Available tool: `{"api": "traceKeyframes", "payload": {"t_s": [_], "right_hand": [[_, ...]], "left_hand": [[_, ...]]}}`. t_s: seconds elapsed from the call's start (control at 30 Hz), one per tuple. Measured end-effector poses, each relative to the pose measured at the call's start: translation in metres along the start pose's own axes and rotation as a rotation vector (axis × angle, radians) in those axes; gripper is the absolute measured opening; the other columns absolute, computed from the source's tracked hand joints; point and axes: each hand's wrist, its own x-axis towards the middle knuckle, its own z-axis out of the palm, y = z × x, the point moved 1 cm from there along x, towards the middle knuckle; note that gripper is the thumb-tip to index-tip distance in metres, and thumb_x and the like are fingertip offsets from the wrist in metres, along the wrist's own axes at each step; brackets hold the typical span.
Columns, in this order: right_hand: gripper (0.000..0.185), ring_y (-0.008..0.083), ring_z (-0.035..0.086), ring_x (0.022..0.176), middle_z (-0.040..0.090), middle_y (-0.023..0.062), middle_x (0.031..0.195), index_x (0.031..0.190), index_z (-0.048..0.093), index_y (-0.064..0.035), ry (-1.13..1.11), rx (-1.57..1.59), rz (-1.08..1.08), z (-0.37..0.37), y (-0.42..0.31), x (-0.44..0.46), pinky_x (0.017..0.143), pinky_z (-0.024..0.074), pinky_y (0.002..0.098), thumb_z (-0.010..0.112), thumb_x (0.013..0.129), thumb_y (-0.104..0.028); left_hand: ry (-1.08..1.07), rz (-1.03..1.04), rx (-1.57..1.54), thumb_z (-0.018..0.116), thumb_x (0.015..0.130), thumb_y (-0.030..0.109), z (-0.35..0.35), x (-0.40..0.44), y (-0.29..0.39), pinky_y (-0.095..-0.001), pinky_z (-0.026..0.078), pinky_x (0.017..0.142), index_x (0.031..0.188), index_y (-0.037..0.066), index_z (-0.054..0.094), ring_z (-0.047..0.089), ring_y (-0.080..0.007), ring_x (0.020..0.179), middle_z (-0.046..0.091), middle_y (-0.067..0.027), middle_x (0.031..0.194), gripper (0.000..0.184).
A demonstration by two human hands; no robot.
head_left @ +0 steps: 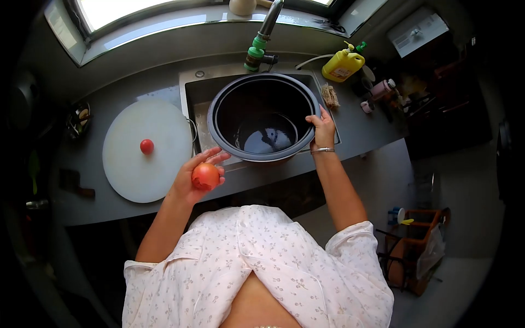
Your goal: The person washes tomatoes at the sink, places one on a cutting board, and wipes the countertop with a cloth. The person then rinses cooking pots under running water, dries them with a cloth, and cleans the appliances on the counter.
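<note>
In my left hand [188, 183] lies an orange-red tomato [205, 176], its skin uneven in colour near the bottom. The fingers of that hand reach toward the near left rim of a large dark inner pot [229, 136]; I cannot tell whether they touch it. My right hand [322, 127] grips the pot's right rim, thumb over the edge. The pot is tilted toward me over the sink [198, 93], with a little liquid shining at its bottom. On the round white cutting board [126, 180] to the left sits a small red tomato [146, 146].
A tap [262, 41] with a green fitting stands behind the pot. Right of the sink are a scrubber [330, 96], a yellow pump bottle [343, 64] and a pink bottle [381, 88]. A cleaver [76, 183] lies at the counter's left. An orange rack [421, 229] stands lower right.
</note>
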Motion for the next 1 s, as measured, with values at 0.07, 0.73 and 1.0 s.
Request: {"api": "traceKeyframes", "payload": {"t_s": [0.07,0.73,1.0], "right_hand": [[0.055,0.0110,0.058,0.073,0.063,0.0041,0.092,0.127,0.050,0.0062,0.042,0.138,0.089,-0.004,0.021,-0.002,0.067,0.0484,0.0220,0.054,0.072,0.010],[0.076,0.0184,0.065,0.078,0.068,0.0113,0.093,0.130,0.049,0.0037,-0.454,-0.625,0.105,-0.042,0.081,0.147,0.069,0.0500,0.0294,0.062,0.085,-0.056],[0.064,0.0431,0.056,0.110,0.060,0.0286,0.115,0.125,0.055,0.0012,-0.428,-0.955,-0.180,0.061,0.093,0.278,0.094,0.0442,0.0451,0.054,0.086,-0.050]], "left_hand": [[0.066,0.042,0.004,0.050,0.095,0.025,0.003,0.002,0.011,-0.0333,0.056,0.066,0.128,-0.002,0.047,0.061,-0.0193,0.077,0.055,-0.0186,0.125,0.043],[0.430,0.297,0.380,0.057,0.089,0.014,0.079,0.075,0.006,-0.0325,0.056,0.062,0.091,0.003,0.054,0.066,-0.0226,0.064,0.065,-0.0137,0.075,0.011],[0.533,0.472,0.358,0.056,0.089,0.012,0.086,0.078,-0.014,-0.0327,0.056,0.063,0.092,0.004,0.056,0.067,-0.0230,0.065,0.067,-0.0132,0.077,0.009]]}}
